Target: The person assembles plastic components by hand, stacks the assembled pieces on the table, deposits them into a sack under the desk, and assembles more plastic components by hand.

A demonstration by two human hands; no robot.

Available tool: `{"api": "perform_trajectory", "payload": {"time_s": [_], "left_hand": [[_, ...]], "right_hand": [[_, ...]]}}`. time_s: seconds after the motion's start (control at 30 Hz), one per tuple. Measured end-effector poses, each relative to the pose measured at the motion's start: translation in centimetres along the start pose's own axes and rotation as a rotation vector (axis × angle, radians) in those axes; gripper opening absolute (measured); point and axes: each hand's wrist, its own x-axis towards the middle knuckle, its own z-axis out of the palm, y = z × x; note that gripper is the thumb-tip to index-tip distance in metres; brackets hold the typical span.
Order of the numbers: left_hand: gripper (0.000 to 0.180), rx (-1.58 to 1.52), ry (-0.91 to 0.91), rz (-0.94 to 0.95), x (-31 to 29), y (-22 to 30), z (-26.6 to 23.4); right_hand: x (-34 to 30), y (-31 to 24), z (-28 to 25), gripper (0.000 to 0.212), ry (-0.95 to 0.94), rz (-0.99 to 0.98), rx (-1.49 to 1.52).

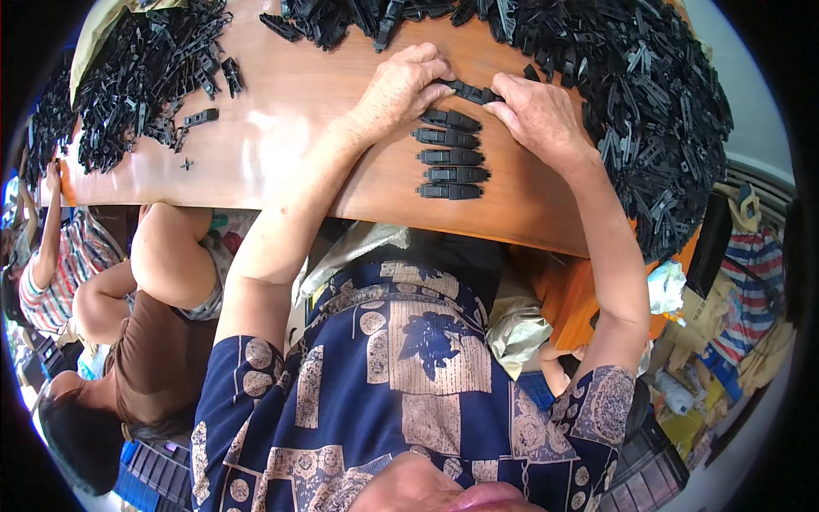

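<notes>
My left hand (404, 88) and my right hand (539, 118) meet above the wooden table, with a long black plastic clip piece (470, 91) between them. The left fingers pinch its left end, and the right thumb and fingers close on its right end. Fingertips hide both ends, so I cannot tell whether it is one part or two joined. Just nearer to me, several similar black clip pieces (450, 157) lie flat in a neat stack of rows, each pointing sideways. The nearest of them to my hands is slightly tilted.
A large heap of black plastic parts (657, 111) covers the table's right side, and another heap (149, 77) lies at the left. More parts (341, 19) line the far side. The table edge (478, 232) runs before my body. Other people sit at the left, one in a brown top (171, 358).
</notes>
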Motion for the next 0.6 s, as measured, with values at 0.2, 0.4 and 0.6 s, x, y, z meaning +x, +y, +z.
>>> {"api": "perform_trajectory", "payload": {"time_s": [0.2, 0.4, 0.6], "left_hand": [[0.022, -0.004, -0.019, 0.016, 0.3, -0.2, -0.2], [0.021, -0.022, -0.01, 0.035, 0.4, -0.5, -0.3], [0.023, 0.056, 0.002, 0.077, 0.3, -0.4, 0.0]], "right_hand": [[0.4, 0.4, 0.3, 0.02, -0.002, 0.01, 0.126], [1.0, -0.1, 2.1, 0.021, 0.086, 0.065, 0.26], [1.0, -0.4, 2.9, 0.023, 0.105, 0.119, 0.241]]}}
